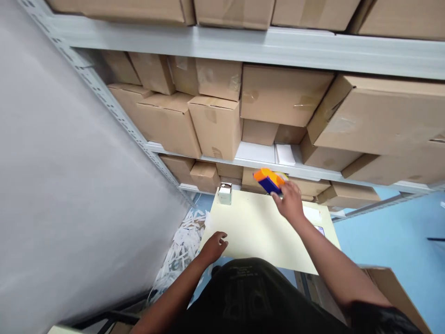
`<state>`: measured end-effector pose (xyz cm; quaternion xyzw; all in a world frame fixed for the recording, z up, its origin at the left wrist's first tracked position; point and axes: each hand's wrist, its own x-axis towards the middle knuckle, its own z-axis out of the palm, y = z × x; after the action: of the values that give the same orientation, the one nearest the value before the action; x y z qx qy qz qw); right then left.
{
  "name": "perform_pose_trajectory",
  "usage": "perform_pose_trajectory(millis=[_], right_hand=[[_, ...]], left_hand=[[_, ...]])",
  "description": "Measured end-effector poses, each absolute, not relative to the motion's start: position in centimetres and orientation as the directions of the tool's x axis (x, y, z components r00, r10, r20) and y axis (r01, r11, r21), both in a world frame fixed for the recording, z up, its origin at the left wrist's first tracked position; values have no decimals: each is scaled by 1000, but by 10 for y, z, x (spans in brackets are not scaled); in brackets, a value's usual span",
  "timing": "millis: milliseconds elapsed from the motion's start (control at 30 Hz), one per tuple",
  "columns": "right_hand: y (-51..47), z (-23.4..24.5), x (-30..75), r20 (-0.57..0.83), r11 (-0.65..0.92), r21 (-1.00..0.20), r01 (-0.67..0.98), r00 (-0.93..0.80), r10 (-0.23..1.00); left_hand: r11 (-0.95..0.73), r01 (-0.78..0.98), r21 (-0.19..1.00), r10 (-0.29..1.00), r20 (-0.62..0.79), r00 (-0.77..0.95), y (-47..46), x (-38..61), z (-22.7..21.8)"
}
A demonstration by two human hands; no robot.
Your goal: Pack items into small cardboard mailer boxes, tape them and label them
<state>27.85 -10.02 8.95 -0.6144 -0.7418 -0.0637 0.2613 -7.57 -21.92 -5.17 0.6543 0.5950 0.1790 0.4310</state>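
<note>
Single head-worn view, facing forward and down
From just above the wearer's torso (pixel 250 297), it overlooks table (pixel 243 227) and shelving (pixel 225 41).

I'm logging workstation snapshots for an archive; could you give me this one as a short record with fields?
Right hand: holds an orange and blue item near the table's far edge
Left hand: holding nothing, fingers loosely curled, by the left part of the table
Table, far left corner: small pale box
Table, right side: white item, beyond the right forearm
Floor, left: heap of paper strips
Behind: metal shelving with cardboard boxes
Unclear: the held item's lettering
</note>
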Motion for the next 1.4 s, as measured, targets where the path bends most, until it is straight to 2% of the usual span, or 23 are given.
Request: perform_pose_trajectory(millis=[167,333,533,600,700,833,967,1233,1400], right_hand=[[-218,-25,316,238,25,-214,976,28,971],[-254,-101,336,-14,-135,-141,981,134,991],[-248,-124,346,-147,-191,-132,973,171,974],[-248,-118,348,-145,-190,-150,970,169,975],[-255,-103,353,-57,-201,-204,958,193,980],[-265,-86,364,39,-72,-373,925,93,995],[-257,-83,364,-13,72,-518,853,-92,996],[-200,-69,300,-65,376,-551,745,-487,871],[-198,-52,239,-44,483,-590,647,-623,781]], left_hand=[[39,662,749,887,-332,323,-199,-62,-57],[-67,701,710,838,-341,426,-187,-37,-57],[-111,727,678,807,-366,464,-191,-7,-55],[-118,734,669,806,-367,465,-194,0,-56],[-109,733,672,825,-350,443,-198,7,-55],[-61,729,682,871,-320,373,-211,14,-51],[16,717,697,923,-286,257,-235,16,-46],[238,680,693,961,-268,-64,-320,-6,-37],[363,609,705,930,-235,-282,-386,-24,-31]])
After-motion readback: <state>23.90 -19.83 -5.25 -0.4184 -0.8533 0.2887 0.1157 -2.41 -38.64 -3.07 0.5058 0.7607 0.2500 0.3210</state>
